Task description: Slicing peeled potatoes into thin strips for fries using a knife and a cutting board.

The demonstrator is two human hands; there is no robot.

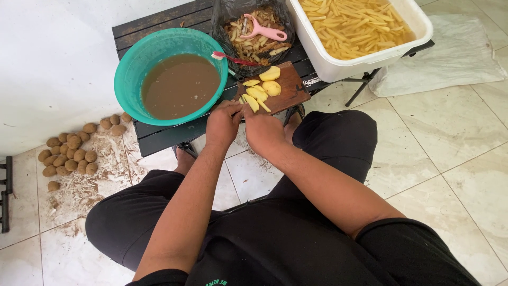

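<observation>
The peeled potato slices lay fanned on the small wooden cutting board, at its near-left corner, w/ two thicker peeled pieces a bit farther in, toward the board's middle. Your left hand sat at the board's near edge, fingers curled down onto the near end of the slices; your right hand was just beside it, touching it, fingers bent toward the same slices. Whether the right hand gripped a knife, can't tell, since the fingertips hid whatever was under them. The board itself rested on a dark slatted table. Left of the board, touching or nearly so, stood a teal basin full of brown murky water, w/ a red-handled brush lying across its far-right rim. Behind the board sat a black plastic bag of peelings, a pink peeler on top. Right of & behind the board was a white tub holding cut potato sticks in water. Well left of the board, down on the tiled floor, a heap of unpeeled potatoes lay by the wall, dirt around it.
</observation>
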